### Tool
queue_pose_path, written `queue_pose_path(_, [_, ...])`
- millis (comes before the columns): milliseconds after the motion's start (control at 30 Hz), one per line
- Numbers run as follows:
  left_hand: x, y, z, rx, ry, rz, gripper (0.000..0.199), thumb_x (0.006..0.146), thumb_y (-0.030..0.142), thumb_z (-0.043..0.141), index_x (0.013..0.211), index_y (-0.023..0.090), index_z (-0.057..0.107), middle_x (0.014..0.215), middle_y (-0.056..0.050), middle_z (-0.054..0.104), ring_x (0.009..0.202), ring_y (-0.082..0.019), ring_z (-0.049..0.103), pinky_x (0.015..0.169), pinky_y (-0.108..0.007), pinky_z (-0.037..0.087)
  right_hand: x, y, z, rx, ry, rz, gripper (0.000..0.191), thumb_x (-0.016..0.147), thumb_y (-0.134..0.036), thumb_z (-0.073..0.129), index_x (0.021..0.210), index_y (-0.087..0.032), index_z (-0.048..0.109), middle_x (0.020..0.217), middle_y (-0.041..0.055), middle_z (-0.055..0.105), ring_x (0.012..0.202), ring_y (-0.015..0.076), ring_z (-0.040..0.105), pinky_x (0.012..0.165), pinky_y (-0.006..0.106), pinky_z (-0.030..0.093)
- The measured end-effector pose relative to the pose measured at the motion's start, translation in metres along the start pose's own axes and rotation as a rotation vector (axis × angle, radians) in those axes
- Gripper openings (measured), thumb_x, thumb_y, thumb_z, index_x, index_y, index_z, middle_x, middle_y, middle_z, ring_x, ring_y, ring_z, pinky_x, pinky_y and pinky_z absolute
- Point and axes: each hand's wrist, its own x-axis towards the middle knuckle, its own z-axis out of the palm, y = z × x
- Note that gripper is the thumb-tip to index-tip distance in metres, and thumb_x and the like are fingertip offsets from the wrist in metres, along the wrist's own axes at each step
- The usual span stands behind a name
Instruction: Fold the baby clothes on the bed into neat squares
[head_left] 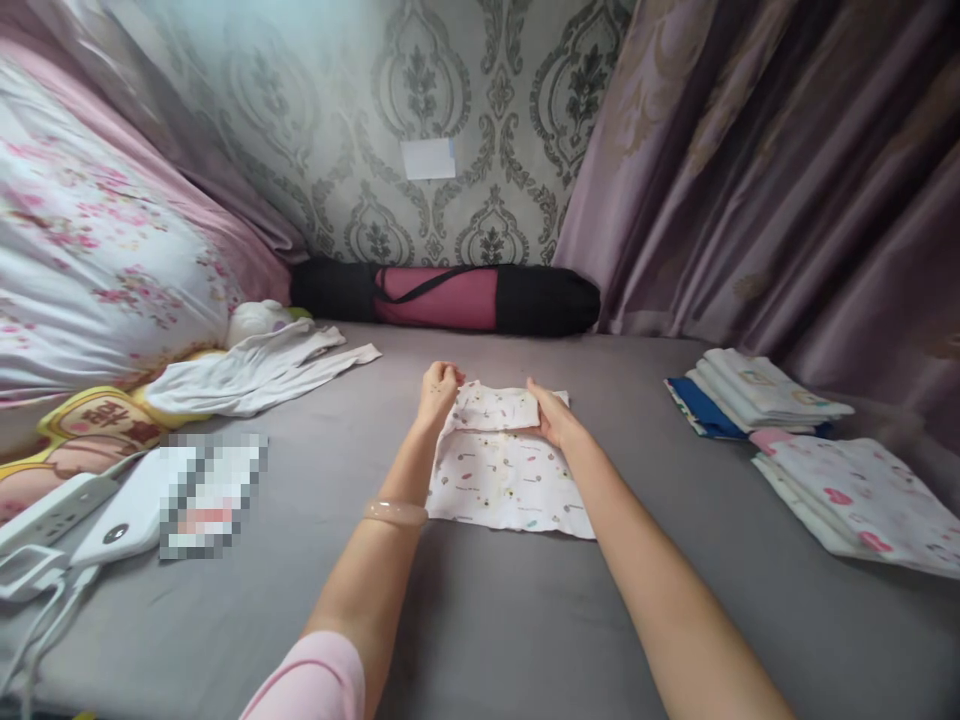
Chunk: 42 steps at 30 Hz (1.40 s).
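A white printed cloth [510,480] with small coloured motifs lies on the bed in front of me. Its far part is folded over toward me in a flap, and whether it is a garment I cannot tell. My left hand [440,392] has its fingers closed at the far left corner of the cloth. At the right end of the flap, my right hand [553,412] grips the edge, thumb on top and the other fingers partly hidden beneath.
Folded cloths lie in two stacks, one with white and blue pieces [757,390], one heart-printed [862,500]. White clothing [262,370], a power strip [60,510] and a white device with cables [135,510] are at left. A black-and-pink long bag [442,298] lies along the wall.
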Motion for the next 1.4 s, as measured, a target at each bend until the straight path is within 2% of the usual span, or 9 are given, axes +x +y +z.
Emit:
queue_pose_path(133, [0.002, -0.025, -0.018, 0.363, -0.057, 0.128, 0.032, 0.079, 0.008, 0.039, 0.102, 0.015, 0.059, 0.100, -0.010, 0.069, 0.095, -0.018, 0.064, 0.089, -0.033, 0.048, 0.007, 0.010, 0.002, -0.193, 0.163, -0.094, 0.014, 0.085, -0.025, 0.058, 0.095, -0.016, 0.063, 0.089, 0.0081, 0.069, 0.079, 0.0204, 0.067, 0.067, 0.034, 0.059])
queue_pose_path(400, [-0.018, -0.046, -0.016, 0.827, -0.330, 0.325, 0.059, 0.077, 0.004, 0.037, 0.134, 0.016, 0.045, 0.134, -0.011, 0.056, 0.128, -0.023, 0.047, 0.104, -0.037, 0.037, 0.001, 0.020, -0.004, -0.939, 0.371, -0.388, 0.031, 0.091, -0.021, 0.046, 0.119, -0.017, 0.059, 0.112, 0.0123, 0.066, 0.107, 0.0249, 0.061, 0.090, 0.030, 0.046])
queue_pose_path(567, [-0.017, -0.059, -0.015, 0.854, -0.350, 0.376, 0.062, 0.079, 0.005, 0.037, 0.140, 0.014, 0.040, 0.152, -0.013, 0.036, 0.142, -0.026, 0.029, 0.114, -0.045, 0.026, -0.017, 0.024, 0.000, -1.218, 0.422, -0.339, 0.032, 0.095, -0.014, 0.034, 0.120, -0.013, 0.055, 0.118, 0.0175, 0.059, 0.103, 0.0253, 0.061, 0.086, 0.033, 0.045])
queue_pose_path(700, [-0.009, -0.063, -0.019, 0.699, -0.320, 0.363, 0.053, 0.084, 0.012, 0.040, 0.136, 0.016, 0.047, 0.148, -0.011, 0.043, 0.137, -0.024, 0.038, 0.113, -0.042, 0.029, -0.026, 0.019, 0.004, -1.328, 0.479, -0.322, 0.034, 0.094, -0.009, 0.031, 0.120, -0.009, 0.054, 0.118, 0.0210, 0.056, 0.103, 0.0263, 0.060, 0.082, 0.034, 0.045])
queue_pose_path(800, [-0.004, -0.055, -0.023, 0.585, -0.118, 0.291, 0.044, 0.089, 0.016, 0.037, 0.130, 0.016, 0.053, 0.136, -0.011, 0.056, 0.126, -0.022, 0.051, 0.107, -0.038, 0.038, -0.026, 0.016, 0.010, -1.379, 0.536, -0.439, 0.040, 0.091, -0.003, 0.027, 0.118, -0.008, 0.056, 0.118, 0.0222, 0.057, 0.109, 0.0289, 0.056, 0.087, 0.038, 0.043])
queue_pose_path(900, [-0.005, -0.044, -0.021, 0.596, 0.039, 0.259, 0.039, 0.089, 0.013, 0.034, 0.120, 0.015, 0.059, 0.121, -0.013, 0.065, 0.113, -0.023, 0.059, 0.100, -0.037, 0.044, -0.020, 0.017, 0.027, -1.381, 0.392, -0.680, 0.042, 0.093, -0.008, 0.027, 0.125, -0.008, 0.054, 0.130, 0.0198, 0.055, 0.123, 0.0283, 0.047, 0.103, 0.041, 0.033])
queue_pose_path(1000, [-0.009, -0.041, -0.009, 0.664, -0.125, 0.346, 0.040, 0.086, 0.011, 0.041, 0.122, 0.016, 0.057, 0.116, -0.012, 0.067, 0.108, -0.023, 0.062, 0.095, -0.036, 0.046, -0.009, 0.026, 0.050, -1.342, 0.182, -0.803, 0.049, 0.097, -0.022, 0.025, 0.140, -0.007, 0.043, 0.147, 0.0146, 0.042, 0.139, 0.0257, 0.030, 0.114, 0.040, 0.019])
queue_pose_path(1100, [-0.013, -0.050, 0.006, 0.738, -0.265, 0.417, 0.045, 0.088, 0.011, 0.038, 0.132, 0.015, 0.049, 0.123, -0.015, 0.063, 0.112, -0.022, 0.060, 0.100, -0.038, 0.043, 0.000, 0.036, 0.064, -1.365, 0.040, -0.740, 0.056, 0.096, -0.024, 0.023, 0.147, -0.003, 0.031, 0.155, 0.0129, 0.029, 0.144, 0.0240, 0.019, 0.117, 0.041, 0.011])
queue_pose_path(1400, [-0.025, -0.062, 0.009, 1.033, -0.292, 0.438, 0.053, 0.099, 0.034, 0.022, 0.146, 0.011, 0.033, 0.151, -0.015, 0.037, 0.142, -0.025, 0.029, 0.115, -0.046, 0.024, 0.000, 0.042, 0.046, -1.360, -0.085, -0.658, 0.063, 0.093, -0.028, 0.022, 0.151, -0.002, 0.020, 0.159, 0.0101, 0.013, 0.147, 0.0202, 0.006, 0.119, 0.038, 0.004])
